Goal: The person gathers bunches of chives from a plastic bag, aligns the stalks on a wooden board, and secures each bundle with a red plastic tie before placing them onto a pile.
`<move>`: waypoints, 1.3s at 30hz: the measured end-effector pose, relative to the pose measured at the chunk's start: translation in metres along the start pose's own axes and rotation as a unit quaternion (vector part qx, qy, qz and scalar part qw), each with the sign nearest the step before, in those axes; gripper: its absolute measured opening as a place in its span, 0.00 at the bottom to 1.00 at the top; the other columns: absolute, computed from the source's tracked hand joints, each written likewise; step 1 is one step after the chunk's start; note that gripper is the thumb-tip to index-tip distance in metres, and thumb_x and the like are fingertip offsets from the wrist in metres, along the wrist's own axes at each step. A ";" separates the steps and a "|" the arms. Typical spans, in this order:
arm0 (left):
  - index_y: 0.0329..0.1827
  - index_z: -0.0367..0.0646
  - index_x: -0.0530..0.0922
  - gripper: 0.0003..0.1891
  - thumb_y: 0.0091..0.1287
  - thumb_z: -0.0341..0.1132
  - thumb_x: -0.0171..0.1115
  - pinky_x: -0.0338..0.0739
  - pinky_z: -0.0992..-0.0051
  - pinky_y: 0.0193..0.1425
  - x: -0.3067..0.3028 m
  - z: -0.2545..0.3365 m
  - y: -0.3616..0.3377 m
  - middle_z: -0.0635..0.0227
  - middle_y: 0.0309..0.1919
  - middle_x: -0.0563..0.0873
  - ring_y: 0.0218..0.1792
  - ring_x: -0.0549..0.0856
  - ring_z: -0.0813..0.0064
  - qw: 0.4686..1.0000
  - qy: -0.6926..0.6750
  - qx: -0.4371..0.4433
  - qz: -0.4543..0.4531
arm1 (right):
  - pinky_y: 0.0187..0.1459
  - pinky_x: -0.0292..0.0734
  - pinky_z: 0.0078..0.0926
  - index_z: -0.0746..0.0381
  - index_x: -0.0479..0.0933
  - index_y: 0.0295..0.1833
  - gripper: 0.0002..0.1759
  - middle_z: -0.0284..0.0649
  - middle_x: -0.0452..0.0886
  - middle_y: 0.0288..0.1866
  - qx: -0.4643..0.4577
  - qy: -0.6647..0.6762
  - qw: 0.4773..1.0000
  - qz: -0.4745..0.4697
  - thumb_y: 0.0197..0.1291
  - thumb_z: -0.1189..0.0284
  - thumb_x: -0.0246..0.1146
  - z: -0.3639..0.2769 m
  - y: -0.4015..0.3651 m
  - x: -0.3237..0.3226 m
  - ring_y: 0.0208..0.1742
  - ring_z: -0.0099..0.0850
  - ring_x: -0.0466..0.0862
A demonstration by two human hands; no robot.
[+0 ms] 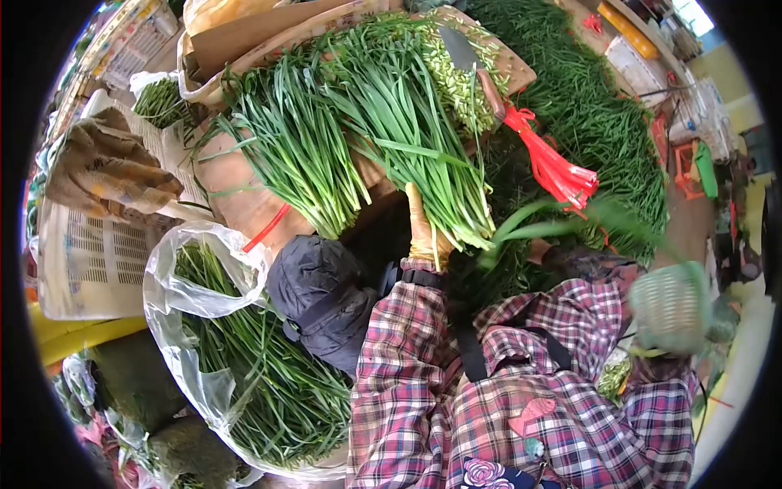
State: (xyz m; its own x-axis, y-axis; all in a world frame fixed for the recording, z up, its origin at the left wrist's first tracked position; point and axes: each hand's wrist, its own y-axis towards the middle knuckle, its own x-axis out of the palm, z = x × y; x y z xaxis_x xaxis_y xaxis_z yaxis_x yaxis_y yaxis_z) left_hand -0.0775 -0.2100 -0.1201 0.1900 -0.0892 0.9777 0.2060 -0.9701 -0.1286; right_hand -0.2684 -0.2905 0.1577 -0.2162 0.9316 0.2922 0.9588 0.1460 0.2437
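Observation:
My left hand, in a yellowish glove, is at the cut ends of a bundle of long green leaves. Its thumb lies along the bundle's side, and its other fingers are mostly hidden beneath the stalks. At the end of my right sleeve is a motion-blurred, ribbed, pale green shape; my right hand's fingers cannot be made out. Blurred long leaves arc between this shape and the bundle. A second leaf bundle lies left of the first.
A knife rests on chopped stalk pieces beside red ties. Loose leaves are heaped at upper right. A clear plastic bag of leaves, a dark bundled cloth and a pale crate stand left.

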 end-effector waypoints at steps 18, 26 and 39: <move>0.64 0.45 0.65 0.36 0.56 0.53 0.65 0.66 0.59 0.65 -0.002 -0.012 -0.021 0.65 0.59 0.74 0.59 0.72 0.62 0.999 0.033 0.029 0.021 | 0.39 0.77 0.29 0.59 0.80 0.38 0.16 0.40 0.83 0.34 0.294 -0.565 0.683 0.357 0.46 0.60 0.68 0.179 0.117 -0.077 0.36 0.35 0.83; 0.61 0.38 0.67 0.35 0.57 0.54 0.62 0.79 0.60 0.47 0.006 -0.004 -0.025 0.55 0.50 0.79 0.45 0.81 0.60 0.992 0.118 -0.029 -0.015 | 0.32 0.76 0.22 0.57 0.80 0.43 0.13 0.36 0.84 0.33 0.250 -0.353 0.787 0.441 0.58 0.62 0.59 0.145 0.110 -0.086 0.31 0.26 0.83; 0.64 0.40 0.65 0.40 0.53 0.58 0.60 0.61 0.46 0.65 0.023 -0.011 -0.026 0.52 0.57 0.74 0.61 0.70 0.51 0.999 0.010 0.004 -0.042 | 0.18 0.66 0.06 0.61 0.79 0.45 0.12 0.28 0.81 0.28 0.115 0.126 0.805 0.568 0.58 0.67 0.63 0.167 0.066 -0.112 0.18 0.11 0.74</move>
State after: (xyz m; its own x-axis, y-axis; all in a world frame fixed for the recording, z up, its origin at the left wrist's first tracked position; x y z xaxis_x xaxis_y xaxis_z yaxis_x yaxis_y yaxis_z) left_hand -0.0887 -0.1889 -0.0922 0.1533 -0.0130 0.9881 0.2288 -0.9723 -0.0483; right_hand -0.1505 -0.3299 -0.0131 0.8217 0.4152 0.3905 0.5668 -0.6676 -0.4827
